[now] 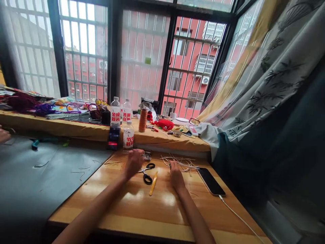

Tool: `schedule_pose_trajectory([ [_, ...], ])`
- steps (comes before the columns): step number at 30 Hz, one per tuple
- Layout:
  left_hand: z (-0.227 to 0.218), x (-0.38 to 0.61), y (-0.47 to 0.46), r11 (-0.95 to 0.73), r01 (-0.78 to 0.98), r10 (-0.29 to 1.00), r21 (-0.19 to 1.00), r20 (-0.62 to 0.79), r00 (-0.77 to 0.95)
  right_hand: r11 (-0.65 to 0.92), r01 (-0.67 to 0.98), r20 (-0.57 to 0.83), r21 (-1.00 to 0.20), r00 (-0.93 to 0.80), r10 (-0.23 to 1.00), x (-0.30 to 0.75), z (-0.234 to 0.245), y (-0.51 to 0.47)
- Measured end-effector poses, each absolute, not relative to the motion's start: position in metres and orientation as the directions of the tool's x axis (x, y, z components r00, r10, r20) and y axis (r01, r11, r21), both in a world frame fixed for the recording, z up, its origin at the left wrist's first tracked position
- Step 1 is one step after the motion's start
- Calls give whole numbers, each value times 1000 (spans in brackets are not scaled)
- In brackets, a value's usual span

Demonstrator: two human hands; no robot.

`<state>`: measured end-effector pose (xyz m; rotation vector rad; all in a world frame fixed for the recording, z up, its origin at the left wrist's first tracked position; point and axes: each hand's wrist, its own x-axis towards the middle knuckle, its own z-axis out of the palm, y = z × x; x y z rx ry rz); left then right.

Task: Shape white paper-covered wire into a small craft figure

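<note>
Slender white cords lie on the brown wooden table, your right hand seemingly sorting them; separation next calls for pinching. Whether it or your left hand grips anything is unclear.

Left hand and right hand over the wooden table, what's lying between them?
In the head view, black-handled scissors and a slim yellow tool lie on the table between the left hand and right hand.
</note>
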<state>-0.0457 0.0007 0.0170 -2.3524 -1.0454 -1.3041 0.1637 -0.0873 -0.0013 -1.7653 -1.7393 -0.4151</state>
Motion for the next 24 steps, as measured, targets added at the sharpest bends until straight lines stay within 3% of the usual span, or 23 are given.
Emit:
schedule_pose_trajectory([
  [3, 4, -12, -36, -865, 458, 229, -205, 651, 724, -17, 997, 575, -73, 56, 817, 160, 1, -92],
  [5, -2, -3, -47, -869, 372, 129, -326, 577, 807, 6, 999, 581, 41, -28, 813, 159, 3, -96],
  [8, -3, -6, -42, -829, 494, 243, -261, 627, 740, 95, 987, 599, 133, -156, 785, 156, 5, -102],
  [13, 4, -22, -28, -892, 446, 300, -71, 646, 702, 252, 953, 548, 170, -304, 779, 147, 9, -115],
  [15, 3, -24, -28, -922, 372, 228, -103, 632, 740, 284, 940, 506, 189, -341, 792, 142, 9, -118],
  [19, -5, -20, -31, -934, 222, 42, -279, 531, 846, 291, 930, 509, 225, -366, 779, 137, 7, -119],
  [24, -7, -18, -32, -929, 261, 90, -263, 523, 848, 273, 935, 534, 228, -354, 768, 135, 5, -118],
])
